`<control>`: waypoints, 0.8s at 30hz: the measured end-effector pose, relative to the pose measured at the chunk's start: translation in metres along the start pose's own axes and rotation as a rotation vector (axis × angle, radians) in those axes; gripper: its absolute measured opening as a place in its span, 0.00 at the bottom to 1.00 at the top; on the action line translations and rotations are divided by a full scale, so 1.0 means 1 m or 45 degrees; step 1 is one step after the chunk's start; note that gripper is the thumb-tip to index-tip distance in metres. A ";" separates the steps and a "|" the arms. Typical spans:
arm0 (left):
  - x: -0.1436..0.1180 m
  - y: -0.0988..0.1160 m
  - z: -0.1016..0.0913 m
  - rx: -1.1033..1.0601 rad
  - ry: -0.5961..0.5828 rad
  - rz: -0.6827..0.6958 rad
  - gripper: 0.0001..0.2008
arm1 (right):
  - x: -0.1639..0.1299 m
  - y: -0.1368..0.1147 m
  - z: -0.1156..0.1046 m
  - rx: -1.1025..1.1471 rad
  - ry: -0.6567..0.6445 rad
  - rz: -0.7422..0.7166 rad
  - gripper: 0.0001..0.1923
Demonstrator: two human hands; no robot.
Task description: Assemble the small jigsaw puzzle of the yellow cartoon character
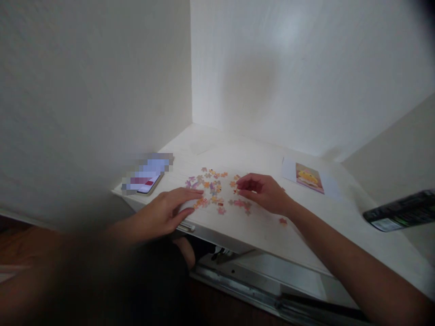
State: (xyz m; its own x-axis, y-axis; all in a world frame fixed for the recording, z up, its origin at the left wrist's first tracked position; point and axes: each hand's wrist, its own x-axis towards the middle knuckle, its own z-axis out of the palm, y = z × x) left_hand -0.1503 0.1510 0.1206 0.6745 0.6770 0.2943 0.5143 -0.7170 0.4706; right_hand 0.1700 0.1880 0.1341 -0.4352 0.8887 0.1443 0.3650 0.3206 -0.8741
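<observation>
Many small jigsaw puzzle pieces (206, 184) in yellow, pink, purple and grey lie loose on the white tabletop (265, 235). My left hand (175, 207) rests at the left edge of the spread, fingers stretched out and thumb apart, beside some orange-pink pieces (203, 202). On the other side my right hand (263, 191) is curled, its thumb and fingertips brought close together at a small puzzle piece (235, 192) with a red spot. Its palm hides part of the table. Below it sits a cluster of pink and grey pieces (242, 204).
A phone (149, 174), partly pixelated, lies at the table's left edge. To the right is a picture card (309, 177) with a yellow figure on white paper. A dark bottle or can (401, 210) is at the far right. Walls border the table.
</observation>
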 end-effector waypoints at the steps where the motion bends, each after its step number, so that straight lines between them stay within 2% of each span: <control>1: 0.001 0.001 -0.001 -0.023 -0.042 0.012 0.19 | -0.001 -0.005 0.004 0.034 -0.019 0.011 0.12; 4: 0.004 0.003 -0.004 -0.064 -0.063 0.039 0.16 | -0.001 -0.020 0.023 0.036 -0.068 -0.002 0.10; 9: 0.004 0.003 -0.005 -0.030 0.018 0.008 0.14 | 0.007 -0.038 0.064 -0.219 -0.185 -0.079 0.06; 12: 0.001 0.003 -0.007 -0.034 0.006 -0.011 0.15 | 0.012 -0.042 0.079 -0.322 -0.178 -0.121 0.05; 19: 0.001 0.004 -0.013 -0.041 -0.028 -0.006 0.13 | 0.004 -0.039 0.094 -0.532 -0.016 -0.243 0.06; 24: 0.002 0.001 -0.009 -0.056 0.013 0.025 0.11 | 0.000 -0.040 0.098 -0.643 -0.039 -0.335 0.06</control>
State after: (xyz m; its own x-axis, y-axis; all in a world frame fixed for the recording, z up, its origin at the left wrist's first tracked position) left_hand -0.1534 0.1531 0.1286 0.6786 0.6649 0.3121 0.4773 -0.7221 0.5007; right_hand 0.0745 0.1432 0.1239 -0.5856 0.7503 0.3067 0.5859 0.6533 -0.4795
